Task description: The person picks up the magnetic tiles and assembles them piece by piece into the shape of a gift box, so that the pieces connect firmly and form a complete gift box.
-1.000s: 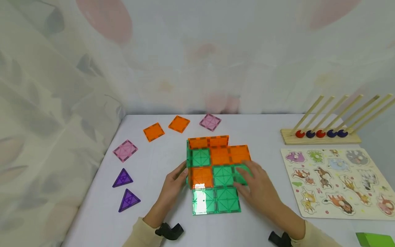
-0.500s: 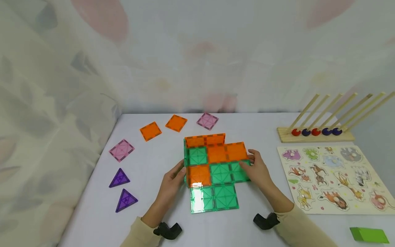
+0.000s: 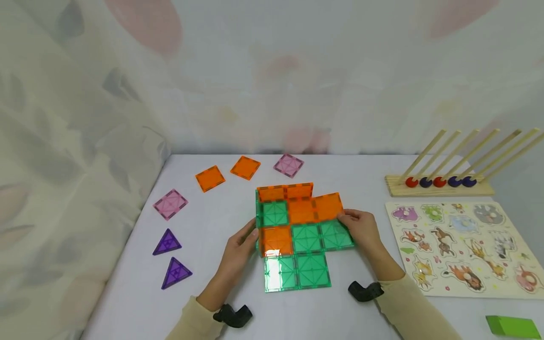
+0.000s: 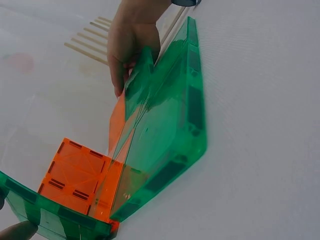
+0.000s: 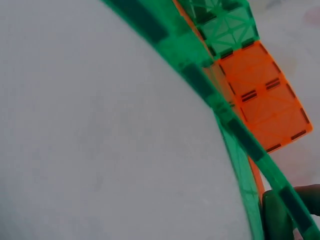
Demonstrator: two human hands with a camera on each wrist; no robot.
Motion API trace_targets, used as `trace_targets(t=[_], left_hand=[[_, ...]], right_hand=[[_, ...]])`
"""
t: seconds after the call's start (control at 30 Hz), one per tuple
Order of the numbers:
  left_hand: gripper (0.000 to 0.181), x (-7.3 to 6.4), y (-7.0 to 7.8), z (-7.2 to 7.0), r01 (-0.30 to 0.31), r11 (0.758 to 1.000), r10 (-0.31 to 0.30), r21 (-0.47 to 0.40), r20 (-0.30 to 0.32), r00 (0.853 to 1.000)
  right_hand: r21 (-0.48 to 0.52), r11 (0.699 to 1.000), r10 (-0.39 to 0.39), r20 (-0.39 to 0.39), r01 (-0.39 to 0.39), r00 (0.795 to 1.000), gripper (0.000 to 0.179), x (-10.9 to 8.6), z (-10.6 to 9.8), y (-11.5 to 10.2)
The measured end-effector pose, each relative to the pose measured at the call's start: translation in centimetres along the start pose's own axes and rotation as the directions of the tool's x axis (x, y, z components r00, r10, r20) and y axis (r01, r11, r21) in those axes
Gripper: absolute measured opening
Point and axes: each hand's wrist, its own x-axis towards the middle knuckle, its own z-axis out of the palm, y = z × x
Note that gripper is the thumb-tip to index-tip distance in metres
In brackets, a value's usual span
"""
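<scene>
Joined translucent magnetic tiles lie in front of me, mixing green tiles [image 3: 312,270] and orange tiles [image 3: 276,242]. Two orange tiles [image 3: 299,191] stand upright along the back edge, and a green wall [image 4: 55,215] stands along the left. My left hand [image 3: 236,252] touches the outside of that green wall, its fingers nearly straight. At the right edge, my right hand [image 3: 364,231] pinches the rim where an orange tile [image 3: 328,206] meets a green tile [image 3: 337,234]. In the right wrist view, its fingers [image 5: 280,215] show through the green plastic.
Loose orange squares [image 3: 210,178], pink squares [image 3: 170,204] and purple triangles [image 3: 167,242] lie left and behind. To the right are a wooden peg rack [image 3: 439,190] with beads, an animal puzzle board [image 3: 463,250] and a green block [image 3: 513,327]. A curtain [image 3: 297,85] hangs behind.
My right hand has moved from over the green tiles on the right to the panel's right rim, where it now pinches the edge. The left hand stays at the green wall.
</scene>
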Motion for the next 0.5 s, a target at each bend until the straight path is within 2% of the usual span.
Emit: trace_targets(t=[0.17, 0.5], left_hand=[[0.056, 0.0, 0.2, 0.0, -0.006, 1.0, 0.006, 0.001, -0.001, 1.0], [0.064, 0.1, -0.1, 0.0, 0.002, 1.0, -0.002, 0.002, 0.0, 1.0]], right_hand=[[-0.035, 0.999, -0.031, -0.016, 0.03, 0.999, 0.045, 0.3, 0.0, 0.0], [-0.114, 0.991, -0.076, -0.064, 0.068, 0.995, 0.043, 0.2, -0.1, -1.0]])
